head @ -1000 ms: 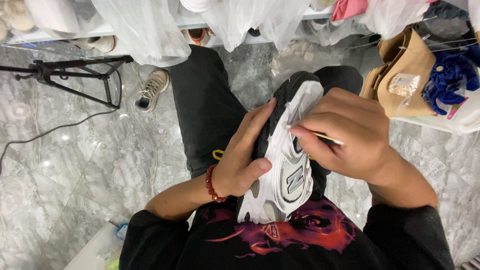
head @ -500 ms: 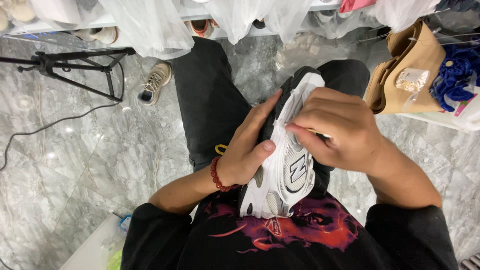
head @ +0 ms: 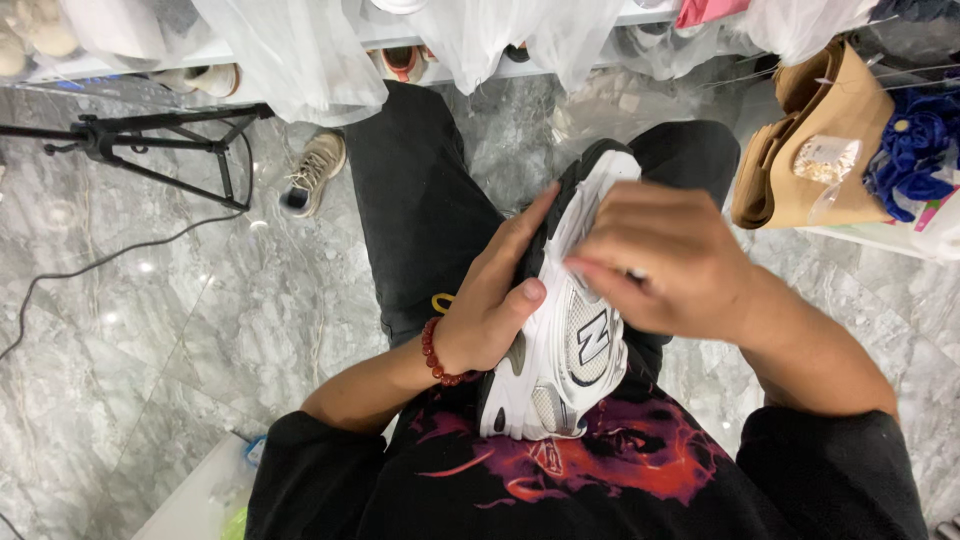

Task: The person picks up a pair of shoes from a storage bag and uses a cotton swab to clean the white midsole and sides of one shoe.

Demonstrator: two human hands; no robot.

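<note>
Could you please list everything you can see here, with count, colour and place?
sneaker: one, white and grey with a black sole, held on the lap
tripod: one, black, on the floor at upper left
tan shoe: one, on the floor beside the left leg
plastic bags: several, clear white, hanging along the top
paper bag: one, brown, at upper right
floor: grey marble
bead bracelet: one, red, on the left wrist
left hand: grips the sneaker's sole side
right hand: fingers pressed on the sneaker's upper

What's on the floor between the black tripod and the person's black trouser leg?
In the head view, a tan sneaker lies on the grey marble floor between the tripod and the trouser leg.
</note>
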